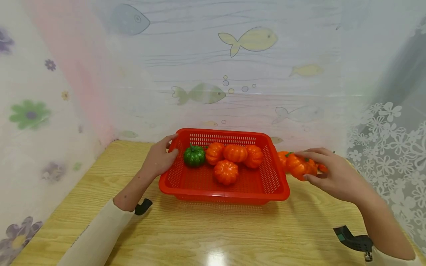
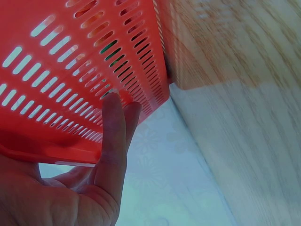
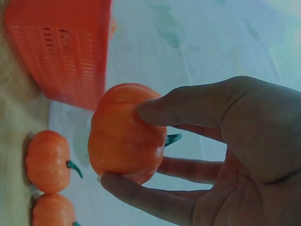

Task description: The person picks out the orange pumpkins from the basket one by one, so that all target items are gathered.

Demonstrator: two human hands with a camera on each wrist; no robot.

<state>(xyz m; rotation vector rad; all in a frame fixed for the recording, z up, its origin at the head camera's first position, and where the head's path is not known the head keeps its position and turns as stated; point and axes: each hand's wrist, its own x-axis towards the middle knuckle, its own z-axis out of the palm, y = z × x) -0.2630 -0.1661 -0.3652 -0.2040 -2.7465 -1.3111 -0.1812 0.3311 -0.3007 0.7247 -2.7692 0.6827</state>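
Observation:
A red slotted plastic basket [image 1: 226, 194] stands on the table, holding a green toy pumpkin [image 1: 194, 156] and several orange ones [image 1: 226, 172]. My left hand [image 1: 161, 156] grips its left rim, with fingers against the outer wall in the left wrist view. To the right of the basket, my right hand [image 1: 339, 176] holds an orange pumpkin [image 3: 124, 134] between thumb and fingers. Its green stem points toward the palm. In the right wrist view, this pumpkin is above the table, close to the basket's right wall.
Two more orange pumpkins [image 3: 47, 162] sit on the wooden table [image 1: 206, 229] to the right of the basket, partly hidden in the head view by the right hand and its pumpkin. A fish-patterned curtain [image 1: 199, 66] hangs behind the table's far edge.

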